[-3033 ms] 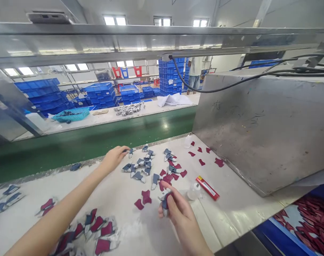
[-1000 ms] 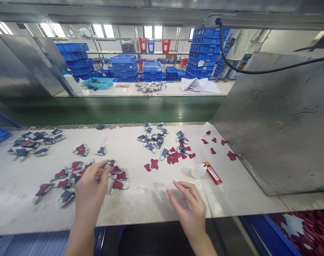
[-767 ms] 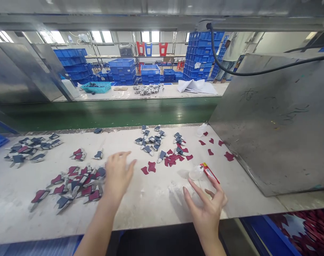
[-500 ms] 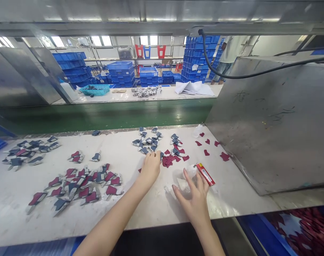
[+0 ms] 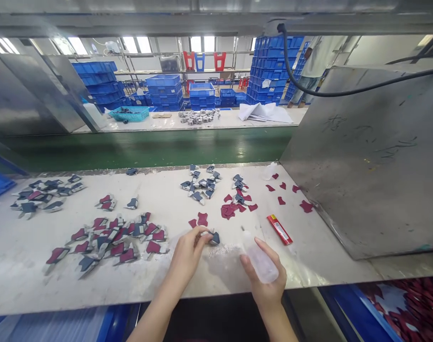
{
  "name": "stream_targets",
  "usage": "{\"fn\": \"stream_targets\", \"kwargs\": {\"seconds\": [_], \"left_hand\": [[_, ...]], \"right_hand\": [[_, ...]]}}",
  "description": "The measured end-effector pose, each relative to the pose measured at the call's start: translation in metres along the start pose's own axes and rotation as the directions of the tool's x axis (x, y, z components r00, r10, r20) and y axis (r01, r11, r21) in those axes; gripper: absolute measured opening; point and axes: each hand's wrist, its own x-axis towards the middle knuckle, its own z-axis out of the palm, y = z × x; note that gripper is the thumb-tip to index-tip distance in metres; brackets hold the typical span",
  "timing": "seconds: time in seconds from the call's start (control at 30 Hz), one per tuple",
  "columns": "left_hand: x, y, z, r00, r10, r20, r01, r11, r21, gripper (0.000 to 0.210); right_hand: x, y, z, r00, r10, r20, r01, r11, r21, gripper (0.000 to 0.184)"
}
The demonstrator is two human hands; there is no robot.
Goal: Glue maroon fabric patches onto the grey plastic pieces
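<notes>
Between its thumb and fingers my left hand [image 5: 186, 251] pinches a small dark-blue and light-grey part [image 5: 214, 238] just above the white table [image 5: 198, 282]. My right hand [image 5: 271, 287] is wrapped round a translucent squeeze bottle [image 5: 261, 261], tilted so that its thin tip points away and to the left. Two maroon pieces [image 5: 202, 219] lie beyond my left hand. Farther off is a small stack of maroon pieces [image 5: 229, 210], beside several blue-topped parts [image 5: 202, 184]. A red packet [image 5: 279, 230] rests to the right of the bottle.
Mixed maroon- and blue-topped parts [image 5: 117, 240] spread over the left side, with another pile [image 5: 42, 194] behind. A metal box [image 5: 373, 166] bounds the right. A green belt [image 5: 159, 151] runs beyond the table. At lower right, a blue bin [image 5: 366, 308] holds maroon pieces. A person [image 5: 314, 66] stands far back.
My left hand has come back from the far parts toward me, bringing a blue-topped part. My right hand, spread beside the red packet before, now has the bottle lifted and gripped.
</notes>
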Motion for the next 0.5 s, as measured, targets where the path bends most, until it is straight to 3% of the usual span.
{"fn": "stream_targets", "kwargs": {"seconds": [0.07,0.27,0.5], "left_hand": [[-0.007,-0.011,0.003,0.999,-0.032,-0.032,0.03,0.998,-0.064,0.024],[-0.017,-0.024,0.008,0.996,-0.056,-0.075,0.052,0.997,-0.049,0.024],[-0.02,-0.025,0.012,0.992,-0.031,-0.125,0.026,0.999,-0.04,0.023]], "right_hand": [[-0.002,-0.005,0.004,0.998,0.061,0.001,-0.061,0.998,0.004,0.034],[-0.002,-0.013,0.019,0.982,0.187,-0.004,-0.187,0.981,-0.049,0.027],[0.001,-0.015,0.024,0.987,0.143,0.07,-0.139,0.988,-0.065,0.025]]}}
